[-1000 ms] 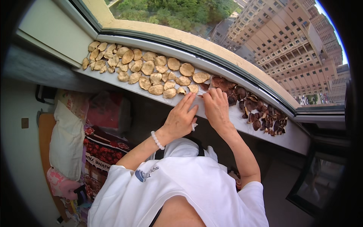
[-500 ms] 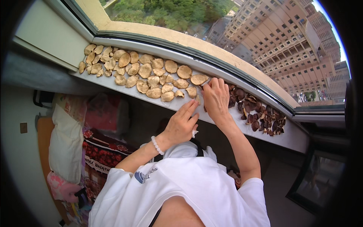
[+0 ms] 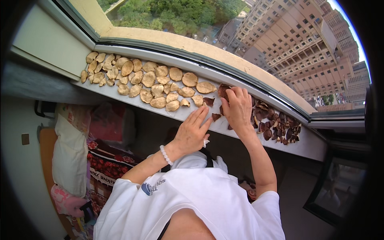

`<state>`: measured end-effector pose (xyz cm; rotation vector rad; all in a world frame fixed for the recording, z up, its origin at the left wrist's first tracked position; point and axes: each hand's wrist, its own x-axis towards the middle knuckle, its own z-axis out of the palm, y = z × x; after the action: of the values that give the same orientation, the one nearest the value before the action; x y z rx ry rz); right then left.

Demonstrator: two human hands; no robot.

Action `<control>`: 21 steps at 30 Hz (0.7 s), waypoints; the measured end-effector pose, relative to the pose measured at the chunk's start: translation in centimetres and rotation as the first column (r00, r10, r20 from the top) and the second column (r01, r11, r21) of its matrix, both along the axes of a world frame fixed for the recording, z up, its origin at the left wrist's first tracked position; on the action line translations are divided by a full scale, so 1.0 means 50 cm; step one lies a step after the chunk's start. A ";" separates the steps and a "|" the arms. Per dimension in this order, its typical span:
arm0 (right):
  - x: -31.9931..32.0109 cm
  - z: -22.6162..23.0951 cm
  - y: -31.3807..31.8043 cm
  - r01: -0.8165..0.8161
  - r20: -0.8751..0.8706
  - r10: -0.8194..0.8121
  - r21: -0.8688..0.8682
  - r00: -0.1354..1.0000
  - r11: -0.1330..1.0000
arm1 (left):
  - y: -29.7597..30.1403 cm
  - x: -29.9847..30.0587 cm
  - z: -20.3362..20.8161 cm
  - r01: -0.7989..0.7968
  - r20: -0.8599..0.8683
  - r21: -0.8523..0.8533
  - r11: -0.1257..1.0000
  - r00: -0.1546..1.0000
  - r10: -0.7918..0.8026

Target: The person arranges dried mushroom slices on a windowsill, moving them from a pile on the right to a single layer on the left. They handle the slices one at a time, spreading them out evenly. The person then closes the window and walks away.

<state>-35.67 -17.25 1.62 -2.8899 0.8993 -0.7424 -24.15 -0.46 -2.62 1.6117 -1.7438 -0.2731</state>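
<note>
Thin, pale tan dried slices (image 3: 149, 79) lie spread over the left and middle of a white windowsill (image 3: 180, 114). Dark brown dried pieces with curled edges (image 3: 276, 125) are bunched at its right. My right hand (image 3: 239, 110) bends its fingers down over the dark pieces; its fingertips are hidden, and a large dark slice (image 3: 224, 91) shows beside them. At the sill's near edge, my left hand (image 3: 193, 129) lies palm down, fingers stretched out, just below a small dark piece (image 3: 208, 101). Something small and white (image 3: 206, 143) shows by that hand.
The window frame (image 3: 168, 58) runs along the sill's far side, with trees and tall buildings beyond. A dark-framed panel (image 3: 336, 188) stands at the right. Bedding and a white pillow (image 3: 70, 156) are below at the left.
My right hand has moved right, uncovering dark pieces beside the pale ones. A dark piece now shows above my left fingertips, where a pale bit was. The left hand has barely moved.
</note>
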 end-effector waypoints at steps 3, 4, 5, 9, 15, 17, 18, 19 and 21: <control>0.008 -0.006 0.002 -0.002 -0.063 0.001 -0.017 0.998 1.000 | -0.002 -0.004 0.007 -0.010 0.015 0.001 1.000 1.000 0.010; 0.009 -0.012 -0.002 -0.002 -0.064 0.001 -0.013 0.998 1.000 | -0.001 -0.003 0.009 -0.018 0.022 0.001 1.000 1.000 0.018; 0.009 -0.019 -0.006 -0.002 -0.065 0.002 -0.008 0.998 1.000 | -0.002 -0.002 0.009 -0.014 0.013 0.007 1.000 1.000 0.014; 0.002 -0.024 -0.029 0.000 -0.022 0.003 0.140 1.000 0.990 | -0.002 -0.001 -0.001 0.000 -0.015 0.018 1.000 1.000 0.000; 0.017 0.015 -0.033 0.002 0.034 -0.009 0.212 0.999 0.977 | -0.001 -0.002 -0.002 -0.015 -0.003 -0.007 1.000 1.000 0.015; 0.014 0.013 -0.039 -0.009 0.035 0.007 0.065 0.999 0.998 | -0.001 -0.001 -0.002 -0.011 -0.006 -0.014 1.000 1.000 0.011; 0.011 0.009 -0.041 -0.015 0.034 0.015 -0.009 0.999 1.000 | 0.000 0.000 -0.002 -0.008 -0.007 -0.019 1.000 1.000 0.008; 0.009 0.003 -0.042 -0.010 0.067 0.014 -0.061 0.998 0.998 | 0.001 0.001 -0.002 -0.006 -0.008 -0.022 1.000 1.000 0.006; 0.003 0.002 -0.038 0.007 0.088 0.005 -0.139 0.996 0.990 | 0.001 0.002 -0.004 -0.002 -0.018 -0.027 1.000 1.000 0.002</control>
<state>-35.50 -19.16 1.74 -2.9472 0.8725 -0.9619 -24.05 -0.40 -2.84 1.5866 -1.7249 -0.2614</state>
